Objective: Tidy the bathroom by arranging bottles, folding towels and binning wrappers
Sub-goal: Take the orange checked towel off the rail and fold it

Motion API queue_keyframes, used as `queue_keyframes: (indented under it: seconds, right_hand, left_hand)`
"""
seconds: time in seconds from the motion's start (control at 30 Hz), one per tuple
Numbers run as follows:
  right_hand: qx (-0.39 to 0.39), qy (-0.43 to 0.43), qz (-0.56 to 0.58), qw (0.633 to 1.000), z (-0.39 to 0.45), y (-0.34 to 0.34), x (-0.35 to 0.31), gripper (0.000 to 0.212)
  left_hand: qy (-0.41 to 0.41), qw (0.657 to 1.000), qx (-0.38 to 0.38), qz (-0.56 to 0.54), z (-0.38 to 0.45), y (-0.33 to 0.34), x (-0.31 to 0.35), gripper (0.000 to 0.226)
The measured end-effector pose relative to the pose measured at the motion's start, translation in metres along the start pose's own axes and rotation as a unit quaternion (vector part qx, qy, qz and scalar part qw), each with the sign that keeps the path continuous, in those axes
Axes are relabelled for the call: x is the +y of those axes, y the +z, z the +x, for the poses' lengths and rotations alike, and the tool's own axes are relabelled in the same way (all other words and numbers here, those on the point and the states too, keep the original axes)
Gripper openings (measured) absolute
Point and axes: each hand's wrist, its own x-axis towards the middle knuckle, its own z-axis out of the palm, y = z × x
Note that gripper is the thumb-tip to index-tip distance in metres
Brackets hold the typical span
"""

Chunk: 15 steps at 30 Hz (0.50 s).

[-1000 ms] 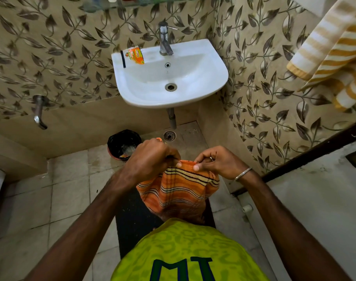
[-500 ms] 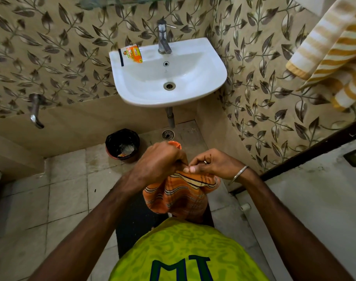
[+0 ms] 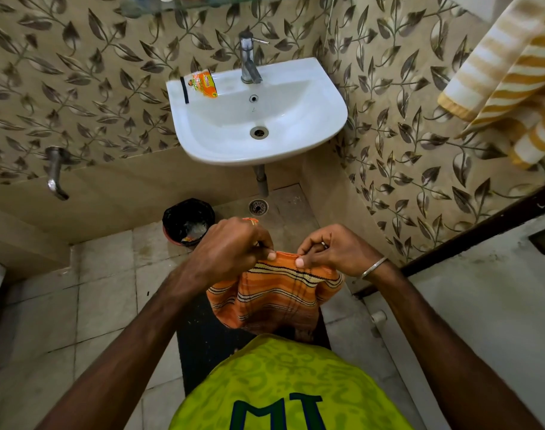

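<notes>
Towel in hand: an orange cotton hand towel with black and cream stripes (image 3: 274,296) hangs in front of the person's chest, above the floor, bunched and sagging below its top hem.
Left hand: the left hand (image 3: 230,252) pinches the top hem at its left end, fingers clamped on the cloth.
Right hand: the right hand (image 3: 330,251) pinches the same hem just beside the left, thumb and fingers clamped on the fabric; the two grips are near each other, not touching.
Fold so far: judged from the loose sag, the towel looks part-way folded at most; no neat rectangle shows yet.
Wrapper left: an orange printed sachet wrapper (image 3: 205,84) lies on the rim of the white ceramic wall basin (image 3: 311,97), beside the chrome tap (image 3: 249,62), not yet binned.
Bin: a round black-lined waste bin (image 3: 187,220) stands on the tiled floor under the basin's left side, with some scraps already inside.
Other towel: a yellow and white striped towel (image 3: 507,79) hangs rumpled at upper right, apparently unfolded.
Bottles: a glass shelf at the top edge carries items too cropped to judge.
</notes>
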Motion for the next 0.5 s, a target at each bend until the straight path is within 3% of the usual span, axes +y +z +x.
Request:
queue_keyframes:
  seconds: [0.13,0.17,0.33,0.5]
  right_hand:
    - [0.005,-0.019,0.006,1.000,-0.003,0.006,-0.009,0.013]
    - [0.004,-0.023,0.008,1.000,-0.003,0.007,-0.010,0.013]
    - [-0.010,-0.017,0.027,0.999,0.000,0.004,-0.010,0.012]
    - [-0.121,0.053,-0.007,0.991,-0.001,-0.006,0.001,0.032]
  left_hand:
    - [0.014,1.000,-0.026,0.003,0.001,0.002,0.010,0.080]
    - [0.024,0.999,-0.039,0.003,0.002,0.003,0.014,0.084]
    - [0.044,0.999,-0.020,0.017,0.008,0.005,0.018,0.031]
    - [0.055,0.998,-0.018,-0.006,0.004,-0.003,0.020,0.020]
